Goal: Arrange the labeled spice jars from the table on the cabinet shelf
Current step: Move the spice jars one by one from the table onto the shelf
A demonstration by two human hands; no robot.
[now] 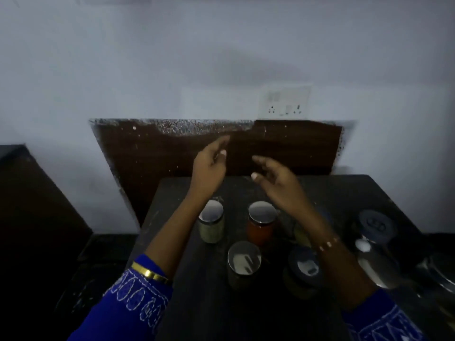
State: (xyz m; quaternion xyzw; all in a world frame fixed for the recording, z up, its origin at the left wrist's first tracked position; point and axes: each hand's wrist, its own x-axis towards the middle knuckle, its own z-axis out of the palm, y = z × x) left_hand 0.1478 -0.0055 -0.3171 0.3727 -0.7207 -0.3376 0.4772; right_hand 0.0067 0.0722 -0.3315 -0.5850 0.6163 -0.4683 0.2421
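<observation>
Several spice jars stand on a dark table [187,291]. A pale green jar [211,223] with a silver lid is at the left, a red-orange jar [261,226] at the middle, and a dark jar [243,263] with a silver lid nearer me. A dark-lidded jar [304,271] stands at the right front. My left hand [209,166] and my right hand [275,179] hover above the far end of the table, palms facing each other, fingers apart, holding nothing. My right forearm hides part of another jar behind it.
More containers sit at the right: a dark-lidded jar [376,223], a clear bottle [371,264] and a steel vessel [440,274]. A brown board [152,153] leans on the white wall behind the table, under a socket plate [284,103]. A dark cabinet [27,198] stands at the left.
</observation>
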